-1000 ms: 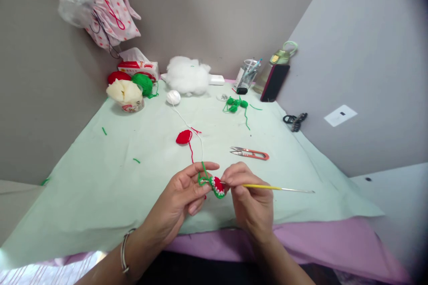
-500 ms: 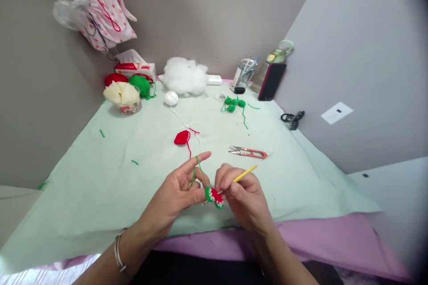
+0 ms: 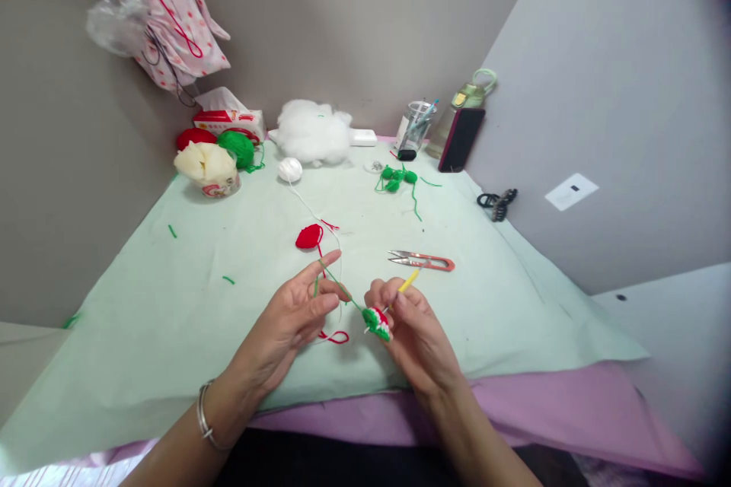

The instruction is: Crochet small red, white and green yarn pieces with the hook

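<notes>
My right hand (image 3: 419, 331) is closed on a crochet hook with a yellow handle (image 3: 409, 281). A small red, white and green crocheted piece (image 3: 377, 323) hangs at its fingertips, by the hook's tip. Green yarn (image 3: 344, 292) runs from that piece to my left hand (image 3: 300, 312), looped over the raised index finger; the other fingers are bent around the strand. Between the hands, a loop of red yarn (image 3: 341, 337) and a white strand lie on the cloth. A red crocheted piece (image 3: 309, 237) lies beyond my left hand.
Orange-handled snips (image 3: 437, 263) lie beyond my right hand. Farther back are a white yarn ball (image 3: 289, 170), white stuffing (image 3: 314, 132), green crocheted pieces (image 3: 394, 179), a pen cup (image 3: 416, 128) and a phone (image 3: 462, 140). A tub (image 3: 215, 175) stands at the back left.
My left hand has let go of the crocheted piece and moved left, stretching the green yarn. The piece is now held at my right hand, turned more to its green side.
</notes>
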The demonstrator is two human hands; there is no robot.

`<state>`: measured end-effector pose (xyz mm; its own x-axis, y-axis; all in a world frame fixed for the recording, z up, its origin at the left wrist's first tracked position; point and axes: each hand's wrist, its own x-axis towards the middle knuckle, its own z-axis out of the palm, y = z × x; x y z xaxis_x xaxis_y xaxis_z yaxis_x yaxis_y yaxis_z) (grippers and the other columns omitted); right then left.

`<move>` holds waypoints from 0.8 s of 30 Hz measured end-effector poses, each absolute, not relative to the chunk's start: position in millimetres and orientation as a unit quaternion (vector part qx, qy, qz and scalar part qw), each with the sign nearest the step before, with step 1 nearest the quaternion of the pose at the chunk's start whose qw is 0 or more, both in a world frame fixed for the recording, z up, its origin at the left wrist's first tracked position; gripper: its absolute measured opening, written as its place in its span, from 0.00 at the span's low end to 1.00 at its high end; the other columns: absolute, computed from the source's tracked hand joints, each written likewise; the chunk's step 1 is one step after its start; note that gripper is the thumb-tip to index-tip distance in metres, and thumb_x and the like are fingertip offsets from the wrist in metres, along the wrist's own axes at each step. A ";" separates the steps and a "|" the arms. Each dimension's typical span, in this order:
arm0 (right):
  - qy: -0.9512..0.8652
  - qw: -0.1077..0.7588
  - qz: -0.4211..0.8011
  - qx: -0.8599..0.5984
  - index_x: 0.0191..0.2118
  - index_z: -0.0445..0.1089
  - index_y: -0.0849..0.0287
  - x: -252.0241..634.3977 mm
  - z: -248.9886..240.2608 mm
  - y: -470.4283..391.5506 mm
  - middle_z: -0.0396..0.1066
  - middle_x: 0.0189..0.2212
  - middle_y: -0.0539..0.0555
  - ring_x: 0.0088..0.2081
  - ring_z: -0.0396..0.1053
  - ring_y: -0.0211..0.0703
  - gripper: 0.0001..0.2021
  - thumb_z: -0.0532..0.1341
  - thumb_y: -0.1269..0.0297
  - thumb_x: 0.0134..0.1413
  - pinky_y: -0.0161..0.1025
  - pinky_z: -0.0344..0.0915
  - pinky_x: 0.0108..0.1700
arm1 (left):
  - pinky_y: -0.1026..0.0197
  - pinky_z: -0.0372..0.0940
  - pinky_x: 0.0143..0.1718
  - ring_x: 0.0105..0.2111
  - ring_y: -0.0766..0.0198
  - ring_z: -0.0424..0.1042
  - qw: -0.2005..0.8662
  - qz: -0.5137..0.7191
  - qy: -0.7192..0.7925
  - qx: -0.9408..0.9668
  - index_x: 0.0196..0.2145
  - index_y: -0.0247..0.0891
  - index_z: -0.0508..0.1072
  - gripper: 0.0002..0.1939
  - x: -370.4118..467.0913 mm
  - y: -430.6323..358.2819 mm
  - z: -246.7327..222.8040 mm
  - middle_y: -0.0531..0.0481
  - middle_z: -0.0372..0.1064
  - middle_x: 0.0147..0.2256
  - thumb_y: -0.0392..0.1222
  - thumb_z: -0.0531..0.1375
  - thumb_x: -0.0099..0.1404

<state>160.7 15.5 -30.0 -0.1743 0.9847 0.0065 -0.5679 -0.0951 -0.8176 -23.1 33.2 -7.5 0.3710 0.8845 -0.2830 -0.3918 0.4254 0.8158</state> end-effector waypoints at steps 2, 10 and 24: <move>-0.335 0.570 0.694 -0.286 0.29 0.67 0.56 160.8 -30.8 15.8 0.57 0.25 0.47 0.25 0.53 0.36 0.18 0.72 0.51 0.56 0.32 0.58 0.24 | 0.66 0.41 0.20 0.18 0.78 0.41 0.750 0.426 0.366 0.350 0.61 0.43 0.77 0.28 -28.0 35.2 -8.0 0.51 0.75 0.35 0.47 0.71 0.65; -0.243 0.587 0.731 -0.248 0.35 0.73 0.55 175.7 -27.6 15.5 0.59 0.29 0.47 0.26 0.55 0.33 0.10 0.72 0.57 0.58 0.27 0.61 0.24 | 0.61 0.65 0.35 0.34 0.57 0.70 0.395 0.385 0.556 0.622 0.33 0.45 0.84 0.08 -82.5 55.9 5.4 0.47 0.78 0.47 0.47 0.75 0.57; -0.169 0.629 0.702 -0.286 0.31 0.80 0.59 160.2 -10.5 13.2 0.68 0.29 0.48 0.26 0.60 0.28 0.12 0.80 0.61 0.46 0.23 0.66 0.27 | 0.71 0.63 0.13 0.19 0.71 0.54 0.842 0.445 0.167 0.257 0.30 0.38 0.73 0.25 -20.9 36.7 31.6 0.55 0.60 0.28 0.63 0.62 0.70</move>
<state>160.2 13.2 -10.5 -0.0440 0.9809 -0.1894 -0.7873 -0.1507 -0.5979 -20.9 36.7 31.6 0.5484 0.8345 -0.0533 -0.6627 0.4726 0.5809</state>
